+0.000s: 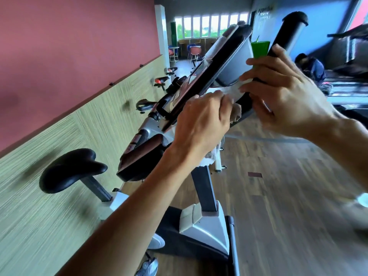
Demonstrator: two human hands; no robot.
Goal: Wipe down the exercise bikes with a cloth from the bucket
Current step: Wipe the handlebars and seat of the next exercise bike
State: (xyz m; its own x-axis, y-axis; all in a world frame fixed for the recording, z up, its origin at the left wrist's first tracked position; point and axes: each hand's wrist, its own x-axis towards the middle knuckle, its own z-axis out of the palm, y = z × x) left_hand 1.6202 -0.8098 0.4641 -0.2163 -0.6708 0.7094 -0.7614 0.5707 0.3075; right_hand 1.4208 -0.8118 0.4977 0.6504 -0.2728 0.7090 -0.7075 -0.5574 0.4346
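Observation:
The nearest exercise bike (205,224) stands in front of me, its black saddle (69,168) at the left and its console (229,56) tilted up at the centre. My left hand (201,120) grips a pale cloth (236,113) and holds it against the underside of the console, near the stem. A loose end of the cloth hangs below my wrist. My right hand (282,96) is wrapped around the black handlebar (290,30) just right of the console. The picture is motion-blurred.
More bikes (145,105) stand in a row along the left wall, which is red above a wood panel. Tables and chairs (194,50) sit by the far windows. A treadmill (350,76) and a seated person (310,64) are at the right. Wooden floor lies right of the bike.

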